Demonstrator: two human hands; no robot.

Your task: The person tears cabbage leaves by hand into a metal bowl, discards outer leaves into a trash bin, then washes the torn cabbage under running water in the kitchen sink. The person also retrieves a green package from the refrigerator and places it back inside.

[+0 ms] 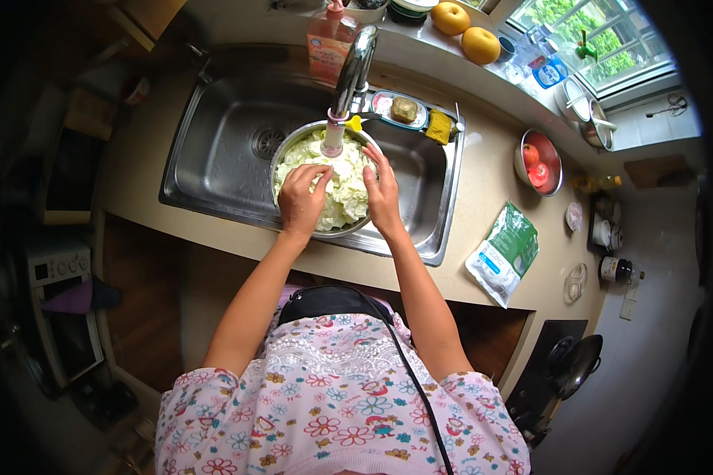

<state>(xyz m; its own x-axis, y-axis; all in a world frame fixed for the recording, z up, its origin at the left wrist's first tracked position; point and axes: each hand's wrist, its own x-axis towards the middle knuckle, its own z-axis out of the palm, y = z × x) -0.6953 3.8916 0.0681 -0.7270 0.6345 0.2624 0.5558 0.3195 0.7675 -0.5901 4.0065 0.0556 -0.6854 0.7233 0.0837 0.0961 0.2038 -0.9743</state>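
Observation:
A round metal bowl (pixel 277 155) heaped with pale green torn cabbage leaves (pixel 350 199) rests over the middle of a double stainless steel sink (pixel 205 139). Directly above the leaves is the faucet (pixel 355 65), with a clear nozzle on its end. My left hand (pixel 303 196) is over the bowl's left side, thumb and fingertips close together by the leaves; whether a piece is pinched between them cannot be told. At the bowl's right side, my right hand (pixel 382 193) has its fingers extended and thumb apart, beside the leaves, gripping nothing.
Behind the sink stand a pump bottle (pixel 327 50), a soap dish (pixel 382 102) and a yellow sponge (pixel 438 126). On the counter to the right are a metal bowl (pixel 551 148) of tomatoes and a green and white plastic bag (pixel 505 252). Yellow round fruits (pixel 480 46) sit on the windowsill.

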